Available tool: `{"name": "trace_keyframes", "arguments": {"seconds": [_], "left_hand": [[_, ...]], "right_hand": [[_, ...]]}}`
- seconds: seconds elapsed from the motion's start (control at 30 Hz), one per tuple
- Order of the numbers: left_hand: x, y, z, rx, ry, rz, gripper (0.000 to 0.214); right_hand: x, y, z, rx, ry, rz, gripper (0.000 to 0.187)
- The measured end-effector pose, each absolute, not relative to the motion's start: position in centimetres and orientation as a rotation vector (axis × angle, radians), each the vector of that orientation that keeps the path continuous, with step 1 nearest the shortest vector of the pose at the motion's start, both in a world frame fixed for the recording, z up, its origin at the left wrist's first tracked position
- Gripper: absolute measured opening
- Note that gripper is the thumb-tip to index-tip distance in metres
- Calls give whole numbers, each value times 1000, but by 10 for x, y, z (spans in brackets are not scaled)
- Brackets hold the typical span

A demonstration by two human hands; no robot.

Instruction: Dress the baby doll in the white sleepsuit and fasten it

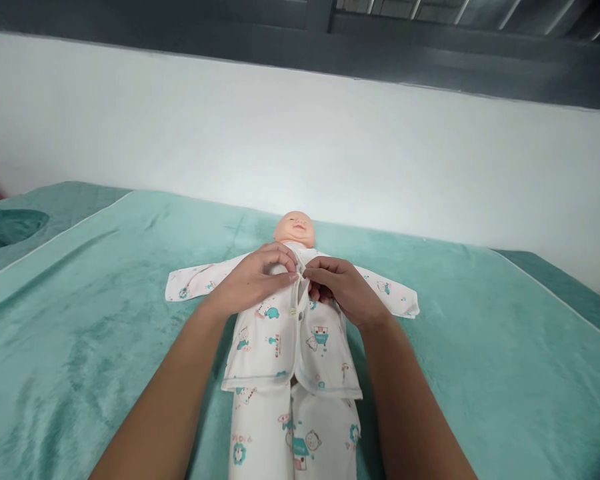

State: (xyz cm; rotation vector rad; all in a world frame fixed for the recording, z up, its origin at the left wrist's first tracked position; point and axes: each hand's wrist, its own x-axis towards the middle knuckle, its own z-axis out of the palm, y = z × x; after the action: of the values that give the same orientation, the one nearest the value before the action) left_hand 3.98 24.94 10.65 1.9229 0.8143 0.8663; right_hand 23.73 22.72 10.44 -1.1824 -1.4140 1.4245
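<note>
A baby doll [294,229] lies on its back on a teal blanket [80,320], dressed in a white printed jacket [280,340] and matching trousers [295,440]. Its sleeves are spread out to both sides. My left hand [253,279] pinches the left front edge of the jacket at the doll's chest, fingers closed on the cloth. My right hand [345,287] grips the right front edge just beside it, fingertips meeting the left hand's at the top of the opening. One small button [293,311] shows lower on the jacket's front.
The blanket covers a wide bed or table that runs up to a white wall [300,140]. A round dark hollow [7,227] sits in the surface at far left. A dark window frame [430,40] runs above the wall.
</note>
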Motion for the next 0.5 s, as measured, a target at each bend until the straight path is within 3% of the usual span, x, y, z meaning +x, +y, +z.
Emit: {"name": "trace_keyframes", "arguments": {"seconds": [0.5], "left_hand": [[45,246,111,1839,839,846,19]], "right_hand": [[237,230,96,-1096,-1423,1419,17]]}}
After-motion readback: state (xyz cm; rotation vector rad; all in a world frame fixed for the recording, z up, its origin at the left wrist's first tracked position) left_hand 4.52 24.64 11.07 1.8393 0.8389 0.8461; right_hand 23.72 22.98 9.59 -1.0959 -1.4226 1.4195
